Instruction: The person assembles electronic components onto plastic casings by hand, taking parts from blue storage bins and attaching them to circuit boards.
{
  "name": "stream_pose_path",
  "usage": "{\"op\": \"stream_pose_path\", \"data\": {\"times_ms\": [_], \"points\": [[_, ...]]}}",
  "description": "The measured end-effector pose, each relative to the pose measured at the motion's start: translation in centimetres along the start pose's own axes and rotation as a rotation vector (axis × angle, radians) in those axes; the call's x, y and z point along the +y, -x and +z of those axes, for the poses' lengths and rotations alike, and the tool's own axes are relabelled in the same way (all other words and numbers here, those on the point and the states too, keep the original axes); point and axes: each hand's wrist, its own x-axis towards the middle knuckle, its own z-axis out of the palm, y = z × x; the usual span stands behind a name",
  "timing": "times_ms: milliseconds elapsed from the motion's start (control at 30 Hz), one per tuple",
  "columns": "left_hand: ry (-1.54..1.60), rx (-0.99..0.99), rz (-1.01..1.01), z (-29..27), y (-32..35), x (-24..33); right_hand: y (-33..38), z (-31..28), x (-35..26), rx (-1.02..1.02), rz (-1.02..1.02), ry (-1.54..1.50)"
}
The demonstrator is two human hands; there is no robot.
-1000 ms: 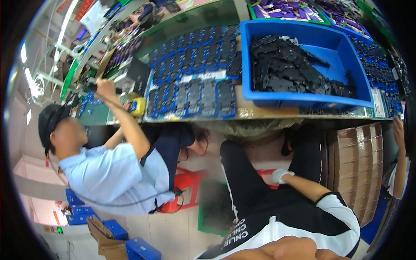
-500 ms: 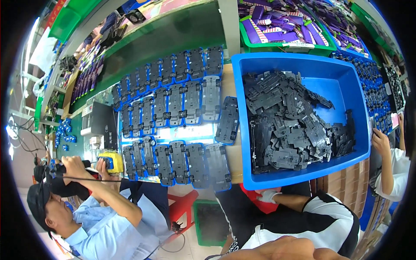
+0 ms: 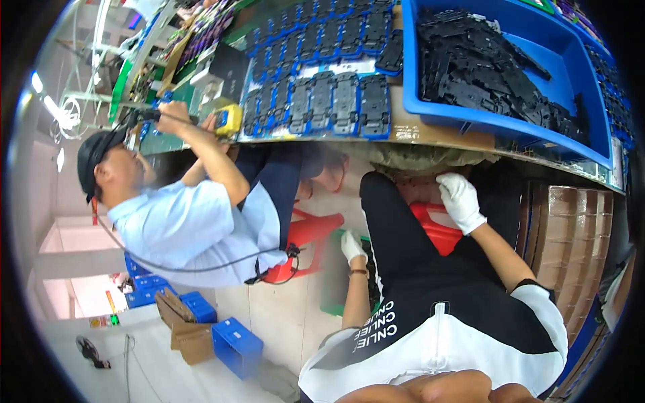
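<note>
Where the surface (image 3: 402, 111) crosses the top: rows of black-and-blue car-shaped parts (image 3: 322, 101), then a blue tub (image 3: 510, 124) heaped with black plates (image 3: 484, 74).
Floor: pale tiles (image 3: 275, 322); blue crate (image 3: 237, 347) and brown carton (image 3: 196, 342), lower left.
Lettering: white (image 3: 379, 327), on the wearer's black-and-white top.
Left hand (image 3: 351, 246): white glove, over the green crate (image 3: 329, 309); grip, cannot tell.
Right hand (image 3: 461, 203): white glove, nothing held, fingers loosely curved, near the red stool (image 3: 437, 232) between the thighs.
Crowding: co-worker (image 3: 185, 232) left, brown partitioned stack (image 3: 571, 248) right.
</note>
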Motion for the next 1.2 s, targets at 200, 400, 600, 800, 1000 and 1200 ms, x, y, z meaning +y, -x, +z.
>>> {"op": "stream_pose_path", "data": {"times_ms": [200,400,600,800,1000,1200], "points": [[-0.581,-0.065,0.975,12.5,8.8,9.9,-5.3,-2.0,-2.0,0.064,-0.571,0.105],[-1.086,-0.477,1.734,22.5,12.3,12.5,-6.0,3.0,-0.3,-0.151,-0.197,0.450],[-1.606,-0.672,1.328,21.9,8.7,10.7,-4.3,0.5,-0.8,-0.474,-0.308,0.397],[-1.402,-0.595,1.532,18.7,8.3,9.5,-6.9,2.2,0.0,-0.204,-0.197,0.149],[-1.259,-0.655,1.588,18.1,10.0,9.2,-10.3,6.1,0.6,-0.600,0.056,0.363],[-1.302,-0.604,1.361,17.0,10.2,10.0,-7.7,2.7,-2.0,-0.053,-0.037,-0.067]]}}
